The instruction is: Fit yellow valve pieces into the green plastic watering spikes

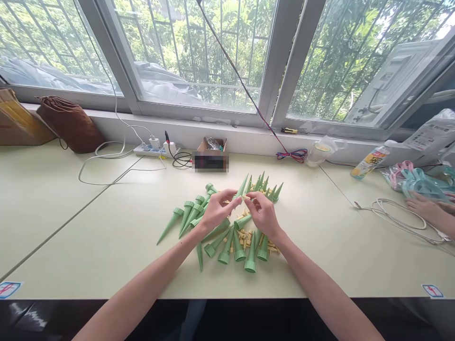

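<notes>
My left hand (220, 206) is closed around a green plastic spike (242, 184), its tip pointing up and away from me. Close beside it, my right hand (262, 212) pinches a small pale-yellow plastic piece (246, 198) at the spike's lower end. Whether that piece sits inside the spike or only touches it, I cannot tell. Around both hands lie several more green spikes with ribbed caps (250, 255), some to the left and some nearer me. Small yellow pieces (245, 237) are heaped among them, partly hidden. More spikes (275, 192) stand point-up behind my right hand.
Along the window sill are a brown bag (73, 124), a power strip (152, 150), a small cardboard box (212, 144) and coiled wire (293, 155). At right, a bottle (371, 160), a white cable (384, 210) and another person's hand (426, 208) by bagged blue items (421, 182).
</notes>
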